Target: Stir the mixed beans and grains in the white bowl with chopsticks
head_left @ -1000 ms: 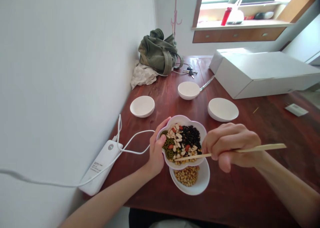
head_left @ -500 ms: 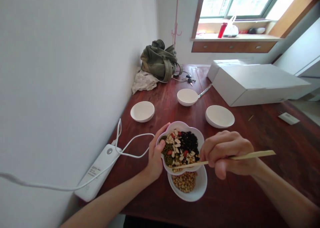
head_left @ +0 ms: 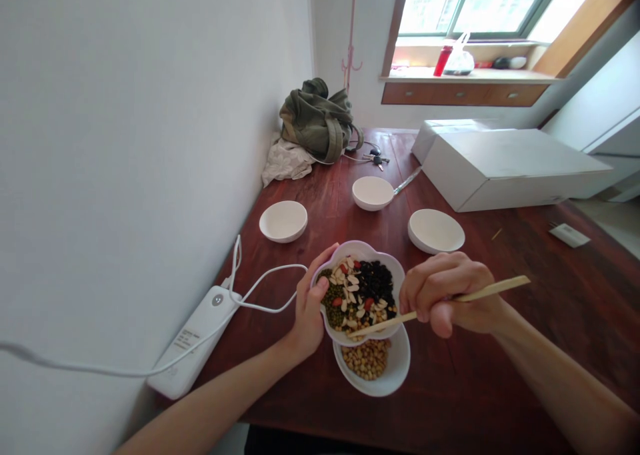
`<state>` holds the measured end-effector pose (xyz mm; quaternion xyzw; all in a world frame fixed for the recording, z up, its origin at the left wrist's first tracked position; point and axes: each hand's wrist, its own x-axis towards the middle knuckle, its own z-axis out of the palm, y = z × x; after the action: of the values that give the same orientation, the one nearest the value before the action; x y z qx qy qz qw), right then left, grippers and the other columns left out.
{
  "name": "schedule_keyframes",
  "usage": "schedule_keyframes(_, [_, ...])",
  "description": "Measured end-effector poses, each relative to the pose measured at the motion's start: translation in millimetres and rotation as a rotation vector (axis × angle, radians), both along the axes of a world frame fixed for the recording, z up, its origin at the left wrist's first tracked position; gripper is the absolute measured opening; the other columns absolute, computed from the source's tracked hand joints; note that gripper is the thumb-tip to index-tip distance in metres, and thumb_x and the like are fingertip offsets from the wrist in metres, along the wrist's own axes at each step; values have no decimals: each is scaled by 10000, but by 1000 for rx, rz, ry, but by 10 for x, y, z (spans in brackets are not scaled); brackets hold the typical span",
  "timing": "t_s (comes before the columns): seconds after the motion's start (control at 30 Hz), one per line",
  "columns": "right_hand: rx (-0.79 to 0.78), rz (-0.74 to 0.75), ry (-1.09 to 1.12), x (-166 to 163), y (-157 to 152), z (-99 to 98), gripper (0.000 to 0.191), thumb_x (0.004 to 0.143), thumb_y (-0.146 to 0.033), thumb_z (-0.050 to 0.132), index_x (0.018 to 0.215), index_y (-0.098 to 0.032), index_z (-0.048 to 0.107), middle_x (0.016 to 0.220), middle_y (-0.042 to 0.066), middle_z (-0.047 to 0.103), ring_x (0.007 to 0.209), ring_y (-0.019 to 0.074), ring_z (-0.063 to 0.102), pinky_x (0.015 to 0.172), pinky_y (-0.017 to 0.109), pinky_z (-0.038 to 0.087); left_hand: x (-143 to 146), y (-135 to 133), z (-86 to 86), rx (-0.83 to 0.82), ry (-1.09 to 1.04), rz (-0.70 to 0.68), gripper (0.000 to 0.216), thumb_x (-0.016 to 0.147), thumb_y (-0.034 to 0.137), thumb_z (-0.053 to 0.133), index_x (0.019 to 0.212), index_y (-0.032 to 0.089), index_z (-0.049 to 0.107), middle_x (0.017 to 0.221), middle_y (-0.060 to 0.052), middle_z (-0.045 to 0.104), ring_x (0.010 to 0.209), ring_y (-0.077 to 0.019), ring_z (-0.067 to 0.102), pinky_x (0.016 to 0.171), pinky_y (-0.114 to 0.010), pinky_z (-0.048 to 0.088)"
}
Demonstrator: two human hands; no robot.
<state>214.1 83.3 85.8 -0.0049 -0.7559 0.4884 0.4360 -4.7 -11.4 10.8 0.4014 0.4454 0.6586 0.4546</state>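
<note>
My left hand [head_left: 311, 308] grips the left side of a flower-shaped dish [head_left: 400, 268], its thumb over the rim. In the dish lie black beans [head_left: 376, 280], green mung beans [head_left: 334, 315], pale peanut-like pieces [head_left: 351, 285], a few red ones and some yellow beans. A pair of wooden chopsticks [head_left: 493, 288], pressed close together, is in my closed right hand [head_left: 445, 292]. Their tips rest among the yellow beans at the dish's near edge. Beneath and nearer to me is a white bowl [head_left: 400, 368], partly covered by the dish, with yellow soybeans [head_left: 367, 360] in it.
Three white bowls stand beyond the dish: a left bowl [head_left: 283, 222], a middle bowl [head_left: 373, 194] and a right bowl [head_left: 436, 231]. A white power strip [head_left: 197, 342] with a looping cable lies along the wall. Farther back are a green bag [head_left: 315, 122], keys [head_left: 376, 158] and a large white box [head_left: 520, 162].
The back ends of the chopsticks have risen and shifted left as my right hand tilted them more steeply. Their tips stay at the dish's near edge. The left hand's hold looks unchanged.
</note>
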Motion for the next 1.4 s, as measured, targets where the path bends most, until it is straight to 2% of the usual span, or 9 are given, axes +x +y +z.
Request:
schedule_keyframes(0.27, [-65,18,10,67,13,73,448,894,-447,820,617,-126,676,586,45,681,558,145,720,534,204,564,-45,-8,-72,22,3,-9,503,1042,393,550,1509,253,676,1542,-68,682,1424,-327,615,1197,-437,488])
schedule_keyframes(0.4, [-17,-22,-57,103,27,107,418,921,-443,784,656,-130,698,628,58,705,606,147,737,582,215,583,-54,9,-73,34,11,-12,524,1039,403,562,1525,235,664,1507,-87,705,1373,-332,650,1139,-437,531])
schedule_keyframes(0.57, [57,-24,-93,74,22,123,372,897,-434,808,695,-137,713,658,62,725,589,132,717,564,205,558,-39,26,-77,42,11,-6,516,1041,413,568,1517,243,671,1504,-82,708,1343,-322,672,1152,-435,523])
schedule_keyframes(0.83, [51,15,-112,65,35,98,368,872,-433,832,698,-129,719,662,65,727,584,126,712,560,199,543,-31,46,-30,73,37,-16,516,1028,416,580,1496,226,685,1506,-93,707,1383,-341,656,1197,-465,501])
schedule_keyframes(1.0, [18,32,-62,84,16,149,401,884,-440,816,660,-128,703,637,63,716,584,140,725,551,210,558,-53,39,-14,78,29,-30,521,1024,424,579,1494,225,685,1459,-95,735,1317,-336,694,1148,-460,536])
schedule_keyframes(1.13, [6,-26,-53,119,14,196,433,901,-457,793,637,-130,692,617,56,700,592,149,738,564,219,582,-68,28,-19,83,32,-20,506,1025,415,581,1482,230,696,1457,-87,736,1326,-328,687,1155,-444,526])
schedule_keyframes(1.4, [110,-57,-115,82,0,181,363,913,-423,794,709,-133,716,677,72,738,598,134,726,566,212,555,-67,9,-39,75,24,-18,497,1046,397,553,1501,241,678,1498,-75,713,1359,-324,668,1183,-455,508])
